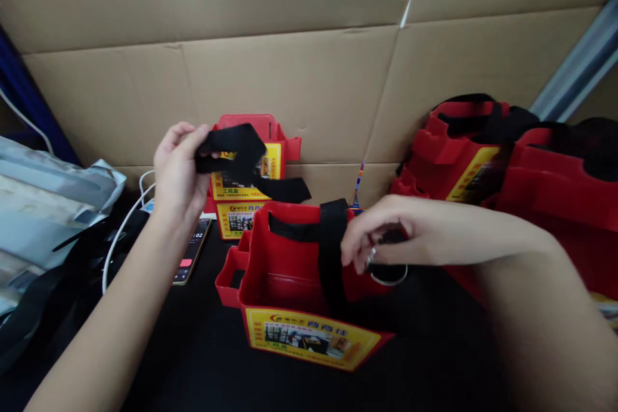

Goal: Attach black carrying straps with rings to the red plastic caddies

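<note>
The left hand (pixel 181 161) is gripping the strap (pixel 246 148) up beyond the back left corner of the box (pixel 290 264), and the strap's far end is pointing rightward, toward the box's back rim; the band (pixel 331 264) is running front to back across the box's mouth, and the right hand (pixel 381 232), the nearer to it, is hanging over the box's right side, fingers bent at the band's edge, though whether they are pinching it I cannot tell

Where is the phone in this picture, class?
In the head view, the phone lies left of centre on the black surface, partly behind the left forearm and left of the front red box.
</note>
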`<state>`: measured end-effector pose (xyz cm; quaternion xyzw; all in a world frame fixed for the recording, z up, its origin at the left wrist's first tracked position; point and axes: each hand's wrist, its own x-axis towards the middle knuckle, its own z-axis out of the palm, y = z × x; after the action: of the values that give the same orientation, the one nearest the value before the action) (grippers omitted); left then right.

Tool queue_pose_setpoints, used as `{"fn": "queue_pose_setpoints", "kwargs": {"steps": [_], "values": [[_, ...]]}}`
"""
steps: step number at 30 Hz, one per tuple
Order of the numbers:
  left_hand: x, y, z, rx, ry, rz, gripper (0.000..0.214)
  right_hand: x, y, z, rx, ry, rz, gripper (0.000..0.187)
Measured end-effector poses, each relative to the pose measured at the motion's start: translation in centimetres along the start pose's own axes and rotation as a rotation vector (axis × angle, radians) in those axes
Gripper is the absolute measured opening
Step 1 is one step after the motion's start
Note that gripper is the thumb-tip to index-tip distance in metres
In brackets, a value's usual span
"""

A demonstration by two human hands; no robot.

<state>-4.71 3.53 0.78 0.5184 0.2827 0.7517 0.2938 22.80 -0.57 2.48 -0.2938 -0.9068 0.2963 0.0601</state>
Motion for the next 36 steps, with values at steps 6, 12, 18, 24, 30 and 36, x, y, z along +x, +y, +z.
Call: {"fn": "queue_pose_setpoints", "kwargs": {"steps": [6, 12, 18, 24, 30, 36], "values": [[0.6, 2.2, -2.2, 0.140, -0.236, -0.006, 0.015, 0.6, -1.1, 1.2, -0.256, 0.096, -0.069, 0.027], [-0.5, 3.4, -2.2, 1.084, -0.721, 0.102, 0.012, 3.7, -1.0, 5.2, -0.610, 0.487, -0.043, 0.032], [-1.8, 1.3, 0.8, 1.130, -0.857, 0.190, 0.020, 5.7, -0.2, 7.4, -0.668, 0.442, 0.055, 0.032], [-2.1, -0.1, 1.5, 1.039, -1.101, 0.049, 0.018, 4.2, 1.3, 2.8, -0.091, -0.022, -0.267, 0.026], [-2.6, 0.4, 2.0, 1.040, -1.110, 0.167, 0.015, 3.1, 3.0, 0.7, 0.088, -0.191, -0.273, 0.025], [-1.7, -0.2, 1.1, 1.076, -1.059, 0.151, 0.016, 2.1, 1.1, 0.9, 0.062, -0.210, -0.302, 0.047]]}}
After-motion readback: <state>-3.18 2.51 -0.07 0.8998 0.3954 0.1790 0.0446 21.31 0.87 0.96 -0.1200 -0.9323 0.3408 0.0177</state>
